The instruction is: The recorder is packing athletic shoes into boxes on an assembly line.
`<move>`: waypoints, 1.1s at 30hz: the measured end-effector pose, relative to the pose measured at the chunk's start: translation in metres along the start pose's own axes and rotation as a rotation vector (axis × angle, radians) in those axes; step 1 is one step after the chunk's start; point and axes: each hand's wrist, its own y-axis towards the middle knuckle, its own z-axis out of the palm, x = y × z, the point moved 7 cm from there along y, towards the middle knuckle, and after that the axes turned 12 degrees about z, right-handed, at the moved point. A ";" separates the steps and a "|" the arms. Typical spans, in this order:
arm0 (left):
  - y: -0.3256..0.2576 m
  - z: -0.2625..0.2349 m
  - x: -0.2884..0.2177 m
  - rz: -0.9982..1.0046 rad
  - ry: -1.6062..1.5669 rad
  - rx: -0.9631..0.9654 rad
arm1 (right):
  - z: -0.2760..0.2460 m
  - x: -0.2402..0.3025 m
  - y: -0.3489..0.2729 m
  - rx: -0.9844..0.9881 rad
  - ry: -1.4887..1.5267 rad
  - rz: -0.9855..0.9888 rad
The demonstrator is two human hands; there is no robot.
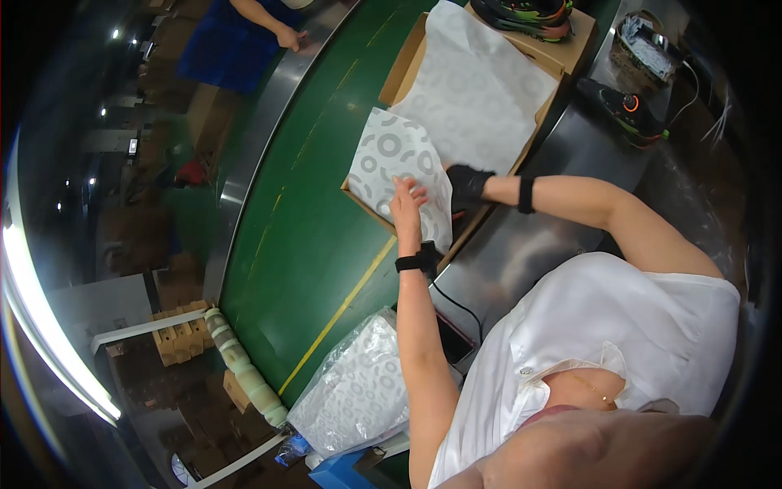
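Note:
A long cardboard box point(399, 75), lined with white tissue paper point(481, 98), lies on the green conveyor belt. A patterned sheet, grey rings on white tissue paper point(391, 145), folds over the box's near end. My left hand point(407, 208) is over this sheet, bare, its fingers partly bent and apart; I see nothing in them. My right hand point(471, 186) reaches into the near right part of the box, beside the sheet's edge. Something black covers it, a glove or part of a black shoe; I cannot tell which. A bit of orange shows just below it. Its fingers are hidden.
Black sports shoes with orange and green trim point(529, 18) sit on cardboard at the far end; another such shoe point(626, 110) is on the metal table, near a basket point(648, 49). A clear bag of patterned paper point(358, 391) lies near left. A person's hand point(289, 37) rests across the belt.

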 end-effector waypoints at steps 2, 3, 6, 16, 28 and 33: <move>0.019 0.010 0.010 0.246 0.578 0.370 | -0.050 -0.074 -0.013 -0.242 1.354 0.457; 0.018 0.020 0.019 0.240 0.570 0.383 | -0.103 -0.073 -0.024 -0.239 0.664 0.655; -0.002 0.084 0.014 0.674 1.214 0.465 | -0.188 -0.135 -0.075 -0.480 0.865 0.760; 0.026 0.092 0.011 0.360 1.095 0.322 | -0.338 -0.159 -0.273 -1.163 -0.241 0.799; 0.004 0.178 -0.040 0.655 0.933 0.465 | -0.307 -0.200 -0.321 -0.855 -0.131 1.082; -0.070 0.184 -0.090 0.770 0.648 0.490 | -0.304 -0.110 -0.310 -0.527 -0.006 0.902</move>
